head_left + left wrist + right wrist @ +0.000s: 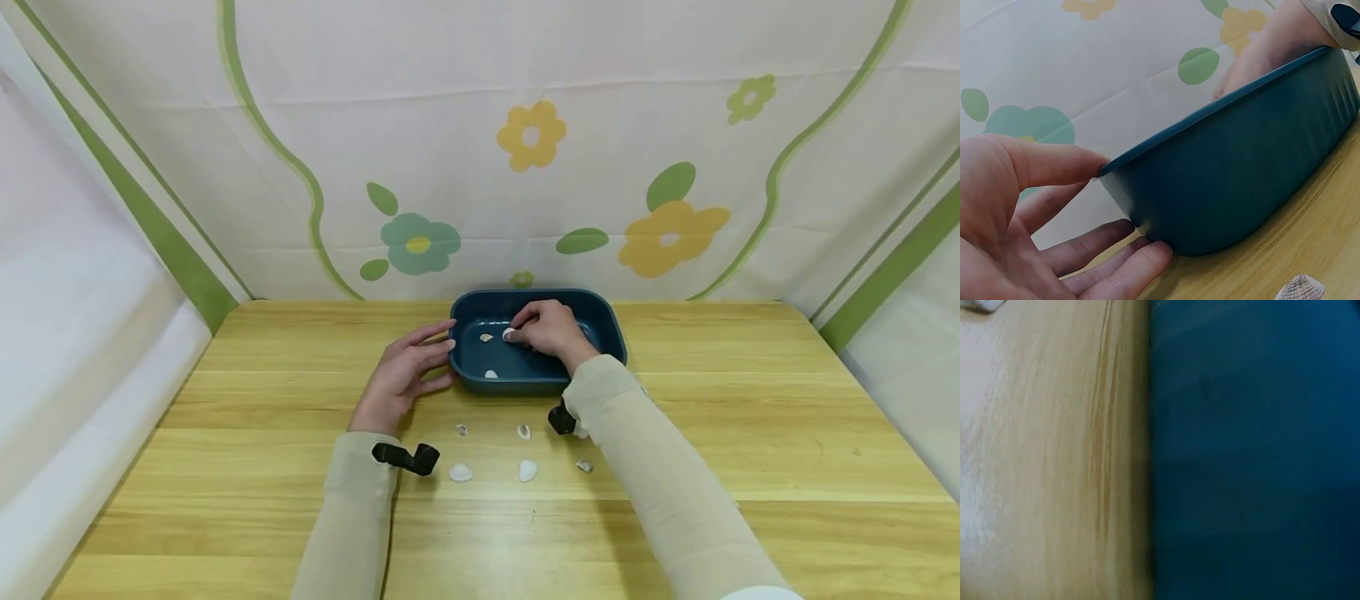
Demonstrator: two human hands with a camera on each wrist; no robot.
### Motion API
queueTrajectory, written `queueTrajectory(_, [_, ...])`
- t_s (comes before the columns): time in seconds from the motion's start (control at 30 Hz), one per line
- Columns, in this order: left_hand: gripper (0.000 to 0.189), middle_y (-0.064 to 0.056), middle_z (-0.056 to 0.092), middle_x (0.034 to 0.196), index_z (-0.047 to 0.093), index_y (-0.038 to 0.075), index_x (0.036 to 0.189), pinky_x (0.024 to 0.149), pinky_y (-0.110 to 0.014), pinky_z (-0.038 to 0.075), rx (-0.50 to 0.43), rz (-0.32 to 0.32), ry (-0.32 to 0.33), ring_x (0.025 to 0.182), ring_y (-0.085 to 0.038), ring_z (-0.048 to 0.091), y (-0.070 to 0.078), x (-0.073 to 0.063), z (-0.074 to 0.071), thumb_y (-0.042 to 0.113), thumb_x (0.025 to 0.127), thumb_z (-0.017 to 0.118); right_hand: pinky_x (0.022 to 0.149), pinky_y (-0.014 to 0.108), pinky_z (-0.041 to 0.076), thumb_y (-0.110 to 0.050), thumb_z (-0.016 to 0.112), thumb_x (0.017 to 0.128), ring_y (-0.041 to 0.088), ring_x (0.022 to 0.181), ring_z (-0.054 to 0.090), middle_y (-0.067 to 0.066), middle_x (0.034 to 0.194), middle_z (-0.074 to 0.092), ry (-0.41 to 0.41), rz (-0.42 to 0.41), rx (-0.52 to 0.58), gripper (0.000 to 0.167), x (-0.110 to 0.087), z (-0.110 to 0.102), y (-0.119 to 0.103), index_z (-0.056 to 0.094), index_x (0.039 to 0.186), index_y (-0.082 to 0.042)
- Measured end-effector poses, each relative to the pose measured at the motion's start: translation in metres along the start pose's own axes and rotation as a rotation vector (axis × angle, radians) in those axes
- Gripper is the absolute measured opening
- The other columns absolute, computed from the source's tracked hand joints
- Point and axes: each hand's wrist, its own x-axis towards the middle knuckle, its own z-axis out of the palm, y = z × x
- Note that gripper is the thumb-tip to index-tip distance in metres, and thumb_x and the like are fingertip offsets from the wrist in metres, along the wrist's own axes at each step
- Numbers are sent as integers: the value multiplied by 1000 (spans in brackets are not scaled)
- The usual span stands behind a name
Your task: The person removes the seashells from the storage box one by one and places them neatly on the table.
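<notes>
A dark blue plastic basin (510,387) stands at the back of the table. My right hand (551,327) reaches into it and pinches a small white seashell (508,334) between thumb and fingers, low over the basin floor. Two other shells lie inside, a brownish shell (487,337) and a white shell (491,374) near the front wall. My left hand (397,371) touches the basin's left end with extended fingers; in the left wrist view, fingertips (1157,250) rest against the wall (1229,169). The right wrist view has only basin wall (1254,450) and table, no hand.
Several seashells lie on the wooden table (262,500) in front of the basin, among them a white shell (461,472), another white shell (528,470) and a small darker shell (584,466). A flower-print curtain (465,83) hangs directly behind the basin.
</notes>
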Motion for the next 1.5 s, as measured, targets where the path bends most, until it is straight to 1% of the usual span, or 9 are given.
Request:
queueTrajectory(0.13, [45,-11,64,153,67,24,149,86,-35,65,2,0,0,122,-22,72,0,0,0,18,104,72,72,30,56,-26,84,96,18,78,69,8,100,77,-3,0,-7,23,0,-1,0,79,113,-11])
queueTrajectory(0.33, [45,-11,64,153,67,24,149,86,-35,65,3,-1,2,118,-20,73,1,0,0,18,104,71,74,31,57,-27,83,96,19,82,69,10,107,77,-3,10,-15,25,-1,0,0,81,116,-11])
queueTrajectory(0.47, [45,-11,65,153,67,23,149,86,-34,65,2,-1,1,117,-19,73,1,0,1,18,104,72,73,30,57,-27,84,96,18,82,70,10,111,77,4,18,-27,25,-1,-1,0,81,114,-11])
queueTrajectory(0.57, [45,-12,65,153,67,24,149,87,-35,65,3,1,-1,117,-19,73,1,0,0,19,104,72,75,31,58,-27,84,95,20,84,71,10,113,77,2,25,-36,24,0,-1,-1,82,113,-11])
queueTrajectory(0.77, [45,-11,65,153,67,24,149,89,-36,65,5,-3,-4,118,-19,73,0,0,-1,19,104,72,91,40,55,-30,83,96,27,104,67,11,122,74,-15,39,-69,24,-1,-2,-1,81,111,-11])
queueTrajectory(0.87, [45,-11,65,152,67,24,149,89,-36,65,1,-3,-6,117,-18,73,0,1,-1,18,104,71,97,43,54,-30,83,96,29,110,64,12,124,73,-23,43,-82,25,-2,-2,-2,80,112,-11])
queueTrajectory(0.93, [45,-11,65,152,66,24,149,89,-36,65,1,-2,-7,116,-18,73,0,1,-1,18,105,71,98,43,54,-30,82,96,29,110,65,11,124,73,-26,45,-83,26,-2,-2,-3,79,113,-11])
queueTrajectory(1.17, [46,-13,64,154,65,23,150,89,-37,65,-1,1,-11,116,-18,73,0,0,-2,17,105,71,94,40,53,-30,83,96,26,103,65,9,116,74,-36,49,-73,28,-3,-2,-5,76,115,-11])
queueTrajectory(1.5, [48,-12,62,155,64,21,152,86,-34,65,2,3,-15,121,-21,72,2,-1,0,17,105,70,96,41,53,-30,85,93,26,105,65,9,115,74,-21,43,-69,29,-3,-2,-2,75,114,-12])
